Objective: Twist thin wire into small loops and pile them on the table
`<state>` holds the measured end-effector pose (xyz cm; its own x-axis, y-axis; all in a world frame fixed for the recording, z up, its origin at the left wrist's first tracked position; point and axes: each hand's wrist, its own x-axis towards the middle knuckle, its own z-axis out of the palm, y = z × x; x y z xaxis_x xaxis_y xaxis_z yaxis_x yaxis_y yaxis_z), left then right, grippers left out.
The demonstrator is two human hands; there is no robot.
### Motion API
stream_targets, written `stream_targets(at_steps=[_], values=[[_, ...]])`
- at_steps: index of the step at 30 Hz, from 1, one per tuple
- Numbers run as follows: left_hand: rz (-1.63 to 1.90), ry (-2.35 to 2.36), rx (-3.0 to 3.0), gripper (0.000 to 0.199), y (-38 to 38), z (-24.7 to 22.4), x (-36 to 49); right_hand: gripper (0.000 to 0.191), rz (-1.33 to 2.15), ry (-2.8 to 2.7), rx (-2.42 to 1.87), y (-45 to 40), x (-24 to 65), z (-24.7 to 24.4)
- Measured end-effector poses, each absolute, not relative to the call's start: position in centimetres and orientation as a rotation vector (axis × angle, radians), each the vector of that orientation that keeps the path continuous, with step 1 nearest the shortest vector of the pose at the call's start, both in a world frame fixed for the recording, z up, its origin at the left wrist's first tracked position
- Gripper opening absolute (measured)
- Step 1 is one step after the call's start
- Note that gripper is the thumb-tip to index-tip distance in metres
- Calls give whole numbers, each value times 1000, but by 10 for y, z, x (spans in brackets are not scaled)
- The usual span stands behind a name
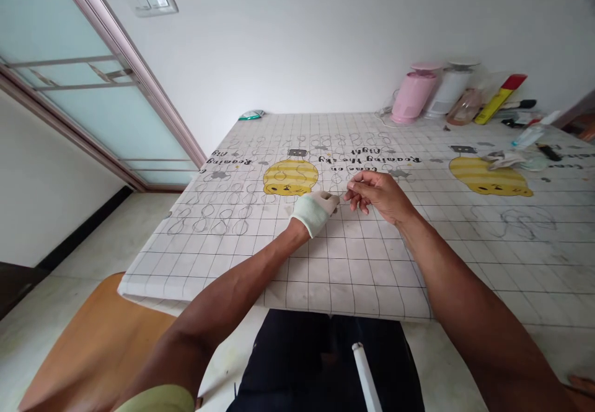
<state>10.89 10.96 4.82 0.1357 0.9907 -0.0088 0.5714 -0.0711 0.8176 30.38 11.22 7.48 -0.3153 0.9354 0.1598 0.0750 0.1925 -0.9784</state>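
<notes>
My left hand (318,209), in a pale green and white glove, rests low over the table's middle with its fingers closed. What it pinches, if anything, is too small to make out. Just to its right is my bare right hand (375,195), thumb and forefinger pressed together and the other fingers curled; anything thin between them does not show clearly. To the left lie rows of thin dark loops shaped like figure eights (214,221), seemingly of wire or cord. More such loops (353,140) lie farther back. A loose tangle of thin strand (525,220) lies to the right.
The grid-patterned tablecloth (362,269) carries printed yellow bears. Along the wall stand a pink cylindrical device (413,96), a white one (449,93) and a yellow-red box (499,99). A green-white packet (251,115) lies at the back left. A wooden chair (102,344) is at lower left.
</notes>
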Motion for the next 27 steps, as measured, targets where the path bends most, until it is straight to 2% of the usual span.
stream_targets(at_steps=[8, 27], values=[[661, 1573, 1749, 25, 99, 52, 119, 32, 1340, -1505, -974, 113, 294, 67], [770, 1393, 1804, 37, 87, 71, 114, 27, 1204, -1491, -961, 111, 293, 71]])
